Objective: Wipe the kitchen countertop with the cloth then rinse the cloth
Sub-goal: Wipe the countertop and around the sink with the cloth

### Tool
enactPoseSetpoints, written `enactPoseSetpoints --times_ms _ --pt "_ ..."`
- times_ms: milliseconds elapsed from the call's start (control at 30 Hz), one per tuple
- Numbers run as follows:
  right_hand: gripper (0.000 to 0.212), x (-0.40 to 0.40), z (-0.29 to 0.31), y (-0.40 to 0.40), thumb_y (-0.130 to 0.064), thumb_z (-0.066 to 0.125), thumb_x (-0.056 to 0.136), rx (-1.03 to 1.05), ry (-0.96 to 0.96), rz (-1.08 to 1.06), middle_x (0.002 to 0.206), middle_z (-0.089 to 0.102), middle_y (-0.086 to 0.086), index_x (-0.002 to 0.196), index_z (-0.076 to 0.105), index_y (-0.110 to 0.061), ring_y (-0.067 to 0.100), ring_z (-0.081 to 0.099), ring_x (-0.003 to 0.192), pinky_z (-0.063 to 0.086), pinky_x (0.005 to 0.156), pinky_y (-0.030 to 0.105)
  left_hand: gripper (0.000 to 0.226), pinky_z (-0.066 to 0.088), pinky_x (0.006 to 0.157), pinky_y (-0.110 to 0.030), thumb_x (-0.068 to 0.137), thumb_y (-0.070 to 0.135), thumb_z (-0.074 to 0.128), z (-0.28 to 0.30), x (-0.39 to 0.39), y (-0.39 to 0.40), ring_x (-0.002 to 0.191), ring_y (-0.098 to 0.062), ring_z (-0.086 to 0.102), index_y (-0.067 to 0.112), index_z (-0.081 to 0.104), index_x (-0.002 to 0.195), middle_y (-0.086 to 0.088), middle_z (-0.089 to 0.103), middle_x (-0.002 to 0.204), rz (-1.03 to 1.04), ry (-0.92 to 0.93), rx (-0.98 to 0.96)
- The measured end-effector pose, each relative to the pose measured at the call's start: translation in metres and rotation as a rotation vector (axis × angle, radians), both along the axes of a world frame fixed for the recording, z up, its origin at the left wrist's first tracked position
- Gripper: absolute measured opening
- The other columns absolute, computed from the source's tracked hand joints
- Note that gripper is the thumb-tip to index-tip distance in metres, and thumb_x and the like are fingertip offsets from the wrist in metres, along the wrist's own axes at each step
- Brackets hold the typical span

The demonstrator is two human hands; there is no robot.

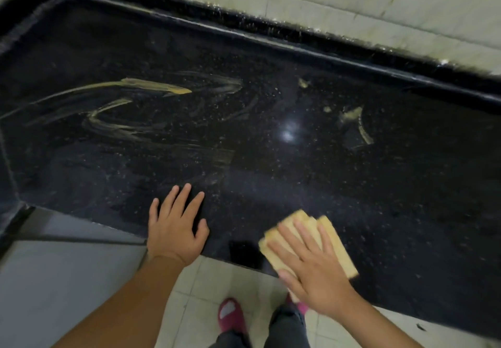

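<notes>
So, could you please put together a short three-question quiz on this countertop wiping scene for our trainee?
1. True or false: the right hand presses the cloth flat with straight fingers.
2. Where does the left hand rest? A) on the wall tiles B) on the countertop near its front edge C) on the cloth
3. Fill in: the long yellow smear lies to the far ____ of the cloth.

Key: 1 true; 2 B; 3 left.

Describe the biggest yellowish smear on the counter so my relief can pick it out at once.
On the black countertop, look at the far-left half, beyond the left hand. The long yellow smear is a thick streak tapering leftward into a thin line. It is more solid than the faint curved smear below it.
</notes>
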State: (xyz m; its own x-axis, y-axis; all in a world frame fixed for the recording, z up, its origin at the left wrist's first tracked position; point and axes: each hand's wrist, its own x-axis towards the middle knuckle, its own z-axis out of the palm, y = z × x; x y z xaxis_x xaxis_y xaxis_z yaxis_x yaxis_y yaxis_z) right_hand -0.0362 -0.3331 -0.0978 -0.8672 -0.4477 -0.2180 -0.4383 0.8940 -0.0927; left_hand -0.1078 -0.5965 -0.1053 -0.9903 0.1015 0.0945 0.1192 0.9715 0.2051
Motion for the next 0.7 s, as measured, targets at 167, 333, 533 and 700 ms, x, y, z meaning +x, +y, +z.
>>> enactPoseSetpoints --times_ms 167,333,533,700 --pt "0.046 -0.004 0.013 0.082 -0.051 0.005 0.097 0.087 -0.063 -0.307 0.156 0.003 -0.014 0.14 0.02 -0.043 0.017 0.004 0.144 0.005 0.112 0.045 0.051 0.021 0.099 -0.048 0.077 0.035 0.035 0.0 0.003 0.002 0.12 -0.026 0.035 0.012 0.063 0.113 -0.016 0.06 0.122 0.003 0.022 0.007" --pt "0.05 -0.099 0.035 0.079 -0.044 0.015 0.098 0.049 -0.109 -0.887 0.157 -0.005 -0.007 0.147 0.009 -0.035 0.022 -0.007 0.144 0.001 0.113 0.053 0.05 0.019 0.098 -0.047 0.076 0.034 0.036 0.005 0.001 0.004 0.119 -0.027 0.036 0.011 0.063 0.112 -0.018 0.061 0.12 0.002 0.034 0.039" --pt "0.053 -0.16 0.036 -0.034 -0.039 0.012 0.1 0.027 -0.239 -0.635 0.156 -0.018 0.002 0.148 -0.005 -0.026 0.029 -0.015 0.143 -0.006 0.109 0.06 0.05 0.018 0.098 -0.046 0.076 0.034 0.036 0.005 -0.004 0.004 0.118 -0.027 0.036 0.01 0.062 0.113 -0.019 0.06 0.12 0.0 0.035 0.06" --pt "0.054 -0.09 0.01 -0.11 -0.046 0.02 0.089 -0.017 -0.009 -0.249 0.139 0.049 0.003 0.127 0.054 -0.03 0.032 0.03 0.128 0.025 0.101 0.061 0.05 0.022 0.098 -0.049 0.076 0.035 0.036 0.003 -0.003 0.002 0.119 -0.027 0.036 0.012 0.062 0.113 -0.018 0.06 0.121 -0.022 -0.002 0.047"
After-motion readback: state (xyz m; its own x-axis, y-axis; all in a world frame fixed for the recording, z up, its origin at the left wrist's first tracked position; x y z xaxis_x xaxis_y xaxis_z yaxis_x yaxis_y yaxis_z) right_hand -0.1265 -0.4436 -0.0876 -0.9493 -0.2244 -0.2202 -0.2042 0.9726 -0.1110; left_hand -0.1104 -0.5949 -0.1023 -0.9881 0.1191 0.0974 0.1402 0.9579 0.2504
